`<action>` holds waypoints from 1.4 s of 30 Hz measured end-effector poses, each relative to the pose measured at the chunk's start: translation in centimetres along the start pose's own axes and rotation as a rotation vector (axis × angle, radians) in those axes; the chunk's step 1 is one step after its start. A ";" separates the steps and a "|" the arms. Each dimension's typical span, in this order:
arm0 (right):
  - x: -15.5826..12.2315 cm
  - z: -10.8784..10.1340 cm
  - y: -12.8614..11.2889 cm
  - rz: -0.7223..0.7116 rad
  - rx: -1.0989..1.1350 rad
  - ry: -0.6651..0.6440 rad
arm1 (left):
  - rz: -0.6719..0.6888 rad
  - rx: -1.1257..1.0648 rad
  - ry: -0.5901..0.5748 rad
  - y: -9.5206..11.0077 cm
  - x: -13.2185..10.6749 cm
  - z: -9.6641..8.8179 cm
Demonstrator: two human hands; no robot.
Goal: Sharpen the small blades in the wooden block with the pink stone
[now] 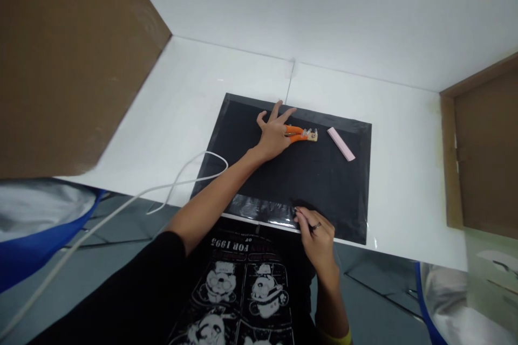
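Observation:
My left hand (273, 137) lies over the handle ends of a pair of orange-handled pliers (298, 138) on a black mat (259, 172). Its fingers are spread, and the handles come out from beside the palm. Small clear pieces (309, 132) are by the pliers' pale head; I cannot make out what they are. Close to the mat's front edge, my right hand (318, 230) is pinched, with thumb and fingertips together. Something small and dark may be at its fingertips, too small to name. A pink strip (341, 144) rests at an angle right of the pliers.
A white cable (174, 185) loops over the mat's left side and hangs off the white table (408, 172). Brown panels (81, 64) stand to the left, with a brown box-like frame (449, 161) to the right. Shiny tape (259, 209) runs along the mat's front.

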State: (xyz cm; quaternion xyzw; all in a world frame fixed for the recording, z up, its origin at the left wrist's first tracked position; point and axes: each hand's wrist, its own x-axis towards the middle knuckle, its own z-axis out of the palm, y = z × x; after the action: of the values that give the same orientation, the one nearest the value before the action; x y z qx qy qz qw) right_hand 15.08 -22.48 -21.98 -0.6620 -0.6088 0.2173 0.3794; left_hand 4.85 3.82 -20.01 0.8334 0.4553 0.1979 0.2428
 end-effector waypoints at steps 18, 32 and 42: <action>0.3 0.8 0.3 -0.006 -0.039 0.062 | 0.063 0.048 -0.001 0.0 0.0 -0.4; 0.3 1.7 1.1 0.028 -0.141 0.116 | 0.075 0.202 0.164 0.1 -18.7 -1.3; 1.7 0.0 -0.7 0.190 -0.460 -0.183 | 0.144 0.303 0.179 -0.4 -19.2 0.4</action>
State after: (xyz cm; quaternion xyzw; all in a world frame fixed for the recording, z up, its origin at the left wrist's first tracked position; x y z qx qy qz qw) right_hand 14.92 -20.85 -21.11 -0.7626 -0.6091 0.1670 0.1401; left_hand -4.92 -12.46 -22.63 0.8700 0.4389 0.2171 0.0584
